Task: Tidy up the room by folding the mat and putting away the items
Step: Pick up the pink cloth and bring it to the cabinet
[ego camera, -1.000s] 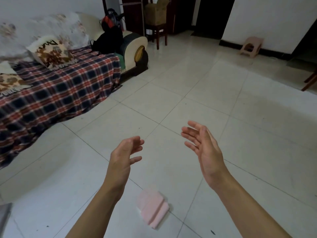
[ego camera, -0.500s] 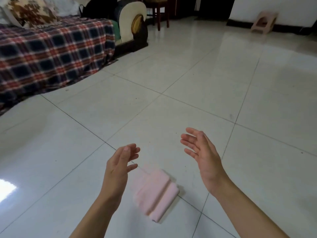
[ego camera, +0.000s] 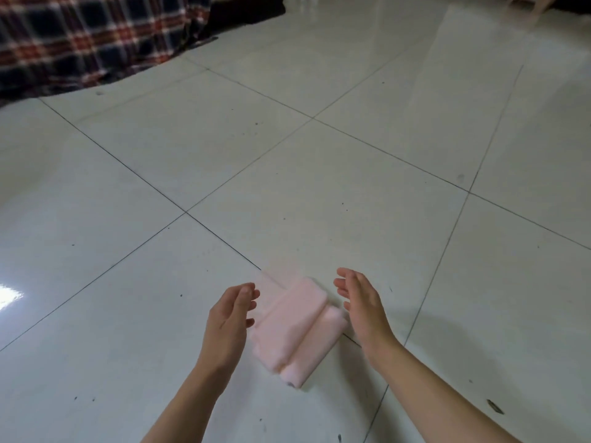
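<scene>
1. While both hands flank the folded pink mat [ego camera: 297, 327], neither has hold of it. L hand [ego camera: 232, 318] & R hand [ego camera: 361, 306] each show an open grip: fingers fairly straight, palms turned toward each other, nothing held.
2. Mat sits btwn the two palms, low over the tiled floor [ego camera: 319, 174] & across a grout line. It looks already folded into a thick block w/ a lengthwise crease. Its far-L edge is smeared by blur, so can't tell if it lies flat on the floor or is just off it.
3. L fingertips [ego camera: 251, 290] are just beside the mat's L edge; contact unclear. R palm is near the R edge w/ a sliver of floor & shadow showing btwn them, so apart.
4. Why so (judgement only): palms facing in from either side read as a two-sided clamp, prob. to squeeze the block so the fold doesn't open when it's lifted.
5. Stage: folding seems done, putting away not yet. Next move calls for both palms closing in evenly. A soft bundle like this may spring open or slip out if pressed from one side only.
6. Elsewhere: plaid blanket [ego camera: 80, 36] drapes down to the floor at far L, well apart from the mat. It's a poss. place to set things, but no storage spot is clearly in view.
</scene>
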Tool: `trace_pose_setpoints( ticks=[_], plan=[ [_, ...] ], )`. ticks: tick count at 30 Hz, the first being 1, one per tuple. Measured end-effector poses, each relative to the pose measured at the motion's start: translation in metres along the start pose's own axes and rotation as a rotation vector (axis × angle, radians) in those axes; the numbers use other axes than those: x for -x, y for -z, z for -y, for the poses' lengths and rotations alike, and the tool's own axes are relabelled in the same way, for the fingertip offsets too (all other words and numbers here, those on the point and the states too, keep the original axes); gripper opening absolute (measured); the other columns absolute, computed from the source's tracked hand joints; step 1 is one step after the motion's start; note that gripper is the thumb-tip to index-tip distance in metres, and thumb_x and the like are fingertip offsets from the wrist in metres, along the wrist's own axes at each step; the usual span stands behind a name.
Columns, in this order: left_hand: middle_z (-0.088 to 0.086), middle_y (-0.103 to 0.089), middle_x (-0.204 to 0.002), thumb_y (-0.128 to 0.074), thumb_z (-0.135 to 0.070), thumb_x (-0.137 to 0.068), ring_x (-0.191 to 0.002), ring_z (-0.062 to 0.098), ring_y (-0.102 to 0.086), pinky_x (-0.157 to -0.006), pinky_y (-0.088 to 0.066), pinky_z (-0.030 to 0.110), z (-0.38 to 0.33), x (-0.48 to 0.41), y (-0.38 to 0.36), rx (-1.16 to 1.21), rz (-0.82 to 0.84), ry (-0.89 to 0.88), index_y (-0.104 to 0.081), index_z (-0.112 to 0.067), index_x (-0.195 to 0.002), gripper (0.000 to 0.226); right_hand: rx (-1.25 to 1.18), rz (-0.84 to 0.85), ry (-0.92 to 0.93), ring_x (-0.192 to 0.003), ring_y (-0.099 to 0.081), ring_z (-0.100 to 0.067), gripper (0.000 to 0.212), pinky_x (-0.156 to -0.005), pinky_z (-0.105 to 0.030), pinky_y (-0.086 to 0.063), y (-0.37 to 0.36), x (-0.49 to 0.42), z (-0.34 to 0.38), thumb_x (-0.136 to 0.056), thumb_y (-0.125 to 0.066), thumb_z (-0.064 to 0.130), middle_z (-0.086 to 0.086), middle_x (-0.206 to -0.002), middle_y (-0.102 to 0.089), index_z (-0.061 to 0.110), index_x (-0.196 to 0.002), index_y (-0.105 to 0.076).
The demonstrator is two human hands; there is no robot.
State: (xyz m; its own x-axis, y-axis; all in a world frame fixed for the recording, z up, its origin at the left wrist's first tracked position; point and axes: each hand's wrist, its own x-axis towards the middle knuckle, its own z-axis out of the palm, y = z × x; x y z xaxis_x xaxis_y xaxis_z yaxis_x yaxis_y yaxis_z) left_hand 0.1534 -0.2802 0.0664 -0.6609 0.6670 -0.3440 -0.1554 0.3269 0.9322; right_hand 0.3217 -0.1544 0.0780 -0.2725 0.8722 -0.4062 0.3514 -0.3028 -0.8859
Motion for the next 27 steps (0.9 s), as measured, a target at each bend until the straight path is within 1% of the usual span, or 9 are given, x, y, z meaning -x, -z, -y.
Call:
trace_pose_setpoints(
  ticks=[2,5,8,12,14,16,20,23,27],
  plan=[
    [-0.004,-0.071,-0.113,-0.042,-0.031,-0.107,-0.108,0.016,-0.065,-0.093,-0.055,0.042,0.006,-0.009,-0.001,-0.019,-0.007,0.016,-0.066,-0.02,-0.118,0.028,0.041,-0.006,-0.052,-0.117,-0.056,-0.009,0.047,-0.109,-0.042,-0.042,-0.004,-0.003,-0.011,-0.088,-0.038,0.061,0.014,-0.118,-0.063,0.035,-0.121,-0.06],
    [-0.004,-0.07,-0.113,-0.044,-0.034,-0.107,-0.107,0.016,-0.065,-0.092,-0.055,0.042,0.016,-0.021,-0.006,-0.072,0.005,0.046,-0.066,-0.021,-0.117,0.027,0.105,-0.023,-0.096,-0.113,-0.056,-0.011,0.028,-0.096,-0.031,-0.042,-0.006,-0.008,-0.022,-0.098,-0.043,0.053,0.02,-0.11,-0.061,0.036,-0.114,-0.058],
    [-0.01,-0.069,-0.112,-0.048,-0.046,-0.099,-0.107,0.014,-0.063,-0.095,-0.052,0.041,0.027,-0.031,-0.011,-0.2,0.023,0.029,-0.066,-0.023,-0.116,0.034,0.186,-0.09,-0.134,-0.119,-0.055,-0.014,0.029,-0.094,-0.028,-0.04,-0.007,-0.015,-0.039,-0.1,-0.05,0.039,0.006,-0.126,-0.062,0.026,-0.125,-0.059],
    [-0.002,-0.061,-0.111,-0.053,-0.038,-0.098,-0.108,0.021,-0.054,-0.094,-0.04,0.035,0.039,-0.054,-0.014,-0.523,0.014,-0.03,-0.062,-0.024,-0.117,0.026,0.262,-0.159,-0.247,-0.122,-0.054,-0.022,0.047,-0.095,-0.03,-0.041,-0.011,-0.018,-0.057,-0.093,-0.06,0.032,-0.005,-0.134,-0.056,0.017,-0.136,-0.05],
    [0.004,-0.057,-0.134,-0.055,-0.043,-0.094,-0.128,0.028,-0.046,-0.107,-0.034,0.04,0.047,-0.069,-0.014,-0.753,0.031,-0.023,-0.056,-0.017,-0.134,0.047,0.266,-0.174,-0.286,-0.123,-0.053,-0.026,0.056,-0.095,-0.031,-0.042,-0.014,-0.02,-0.064,-0.09,-0.064,0.026,-0.009,-0.136,-0.053,0.013,-0.14,-0.044],
    [0.005,-0.044,-0.149,-0.059,-0.049,-0.091,-0.136,0.031,-0.036,-0.111,-0.032,0.042,0.052,-0.076,-0.015,-0.89,0.041,0.008,-0.044,-0.014,-0.145,0.066,0.266,-0.175,-0.33,-0.123,-0.053,-0.029,0.066,-0.095,-0.031,-0.042,-0.018,-0.022,-0.065,-0.087,-0.068,0.024,-0.01,-0.136,-0.052,0.011,-0.143,-0.039],
    [0.005,-0.047,-0.139,-0.068,-0.052,-0.082,-0.124,0.03,-0.043,-0.1,-0.04,0.041,0.049,-0.07,-0.029,-1.006,0.069,-0.009,-0.038,-0.017,-0.142,0.075,0.166,-0.205,-0.417,-0.092,-0.061,-0.024,0.05,-0.073,-0.028,-0.046,-0.028,-0.023,-0.064,-0.077,-0.078,0.019,-0.007,-0.11,-0.06,0.007,-0.118,-0.05],
    [-0.001,-0.053,-0.128,-0.072,-0.054,-0.077,-0.118,0.025,-0.049,-0.095,-0.042,0.037,0.05,-0.06,-0.044,-1.038,0.124,-0.001,-0.04,-0.02,-0.137,0.076,0.101,-0.208,-0.463,-0.079,-0.067,-0.023,0.031,-0.069,-0.033,-0.055,-0.035,-0.023,-0.069,-0.069,-0.083,0.017,-0.007,-0.092,-0.069,0.009,-0.092,-0.063],
    [-0.005,-0.058,-0.11,-0.072,-0.04,-0.078,-0.102,0.02,-0.056,-0.084,-0.049,0.035,0.055,-0.048,-0.057,-0.926,0.15,0.051,-0.056,-0.026,-0.114,0.041,0.11,-0.191,-0.48,-0.072,-0.066,-0.025,0.017,-0.066,-0.033,-0.055,-0.038,-0.021,-0.071,-0.07,-0.081,0.015,-0.007,-0.079,-0.069,0.011,-0.077,-0.066]
  ],
)
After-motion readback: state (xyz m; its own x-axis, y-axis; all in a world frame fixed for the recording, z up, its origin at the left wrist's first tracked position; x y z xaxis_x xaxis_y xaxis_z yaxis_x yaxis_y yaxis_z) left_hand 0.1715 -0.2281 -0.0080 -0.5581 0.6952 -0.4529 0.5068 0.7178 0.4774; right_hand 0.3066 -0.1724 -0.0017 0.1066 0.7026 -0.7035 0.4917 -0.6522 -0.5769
